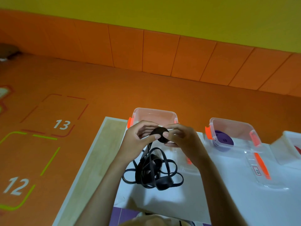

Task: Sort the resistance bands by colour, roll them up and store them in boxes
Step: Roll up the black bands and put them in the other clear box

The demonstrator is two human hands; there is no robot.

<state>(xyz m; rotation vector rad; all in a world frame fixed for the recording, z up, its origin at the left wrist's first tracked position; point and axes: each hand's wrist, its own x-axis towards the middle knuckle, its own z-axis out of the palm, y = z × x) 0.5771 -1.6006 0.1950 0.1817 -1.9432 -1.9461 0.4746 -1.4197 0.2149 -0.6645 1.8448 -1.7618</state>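
A black resistance band (153, 170) lies in a loose tangle on the white table (228, 198). Its upper end is wound into a small black roll (161, 134), held above the table in front of an empty clear box (154, 114) with orange clips. My left hand (140, 137) pinches the roll from the left, thumb on its edge. My right hand (180, 137) grips it from the right. A second clear box (232, 134) to the right holds a rolled purple band (224, 140). A third box (290, 145) at the right edge shows something red.
Two clear lids with orange clips lie on the table, one (260, 168) in front of the purple box, one (187, 162) under my right wrist. The table's wooden left edge (91, 160) borders an orange floor with painted numbers 12 and 13. An orange padded wall stands behind.
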